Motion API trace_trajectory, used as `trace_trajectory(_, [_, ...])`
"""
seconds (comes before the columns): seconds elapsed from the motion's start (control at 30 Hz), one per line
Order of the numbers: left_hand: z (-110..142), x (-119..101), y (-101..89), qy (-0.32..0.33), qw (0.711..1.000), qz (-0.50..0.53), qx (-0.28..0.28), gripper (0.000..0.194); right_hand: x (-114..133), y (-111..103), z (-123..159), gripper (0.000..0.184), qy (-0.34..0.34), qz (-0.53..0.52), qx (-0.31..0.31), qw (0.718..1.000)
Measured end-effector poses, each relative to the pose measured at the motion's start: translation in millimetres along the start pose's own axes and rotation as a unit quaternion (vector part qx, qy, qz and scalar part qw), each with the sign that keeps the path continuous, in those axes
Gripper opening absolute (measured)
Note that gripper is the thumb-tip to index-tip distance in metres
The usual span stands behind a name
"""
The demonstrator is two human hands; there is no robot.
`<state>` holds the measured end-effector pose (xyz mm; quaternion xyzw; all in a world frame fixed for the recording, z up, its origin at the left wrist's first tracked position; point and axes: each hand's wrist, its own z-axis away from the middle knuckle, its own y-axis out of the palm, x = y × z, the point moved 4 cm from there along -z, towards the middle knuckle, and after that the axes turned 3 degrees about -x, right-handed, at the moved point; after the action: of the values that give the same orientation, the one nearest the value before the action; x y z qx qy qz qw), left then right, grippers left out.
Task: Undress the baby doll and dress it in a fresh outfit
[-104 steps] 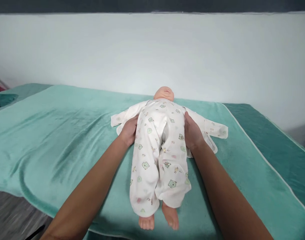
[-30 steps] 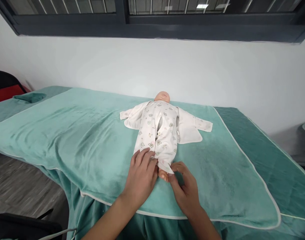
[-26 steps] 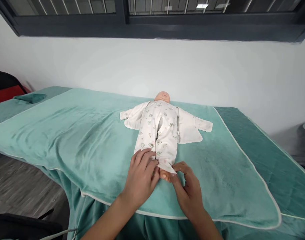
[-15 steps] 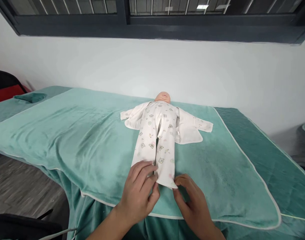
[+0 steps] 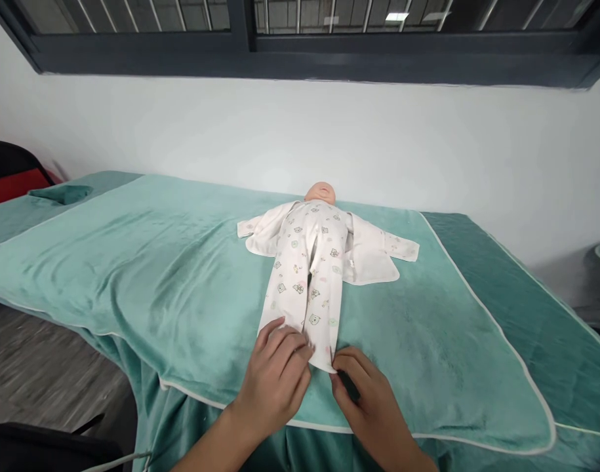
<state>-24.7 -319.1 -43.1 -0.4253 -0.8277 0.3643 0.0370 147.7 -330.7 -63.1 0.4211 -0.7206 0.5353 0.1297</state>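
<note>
A baby doll point(image 5: 321, 192) lies on its back on the light green blanket point(image 5: 191, 262), its head toward the wall. White printed baby trousers point(image 5: 304, 262) cover its front, both legs stretched toward me. A white baby jacket point(image 5: 371, 252) spreads out from under them, a sleeve to each side. My right hand point(image 5: 371, 406) pinches the outer corner of the right trouser leg's hem. Curled over the lower ends of the legs, my left hand point(image 5: 277, 373) grips the cloth near the inner edge of that hem; its fingertips are partly hidden.
Darker green cloth point(image 5: 516, 295) covers the table under the blanket and hangs over the front. Behind stands a white wall point(image 5: 300, 131) below a dark window frame point(image 5: 300, 59). A red and black object point(image 5: 14, 177) is at far left, a cable point(image 5: 117, 462) at lower left.
My right hand has moved slightly left with the hem corner, so the right trouser leg is narrower at the bottom. My left fingers have closed in a little.
</note>
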Motion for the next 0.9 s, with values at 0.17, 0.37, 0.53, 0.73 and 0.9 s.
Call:
trace_trajectory(0.17, [4.8, 3.5, -6.3, 0.006, 0.999, 0.049, -0.008, 0.031, -4.1, -8.4, -8.1, 0.013, 0.003, -0.027, 0.058, 0.998])
trace_trajectory(0.37, [25.5, 26.4, -6.2, -0.068, 0.996, -0.053, -0.015, 0.028, -7.6, -15.8, -20.8, 0.023, 0.01, -0.027, 0.063, 0.998])
trace_trajectory(0.53, [45.3, 43.5, -7.0, -0.103, 0.994, -0.019, -0.005, 0.027, -12.6, -6.4, -18.8, 0.027, 0.007, -0.009, 0.008, 1.0])
trace_trajectory(0.73, [39.0, 43.9, -19.6, -0.066, 0.997, 0.048, 0.0, 0.029, -15.5, -1.1, -17.0, 0.026, 0.006, 0.004, -0.037, 0.999])
trace_trajectory(0.9, [27.5, 29.3, -31.6, -0.013, 0.999, 0.045, -0.023, 0.036, -14.5, -1.8, -16.7, 0.026, 0.005, -0.01, -0.048, 0.999])
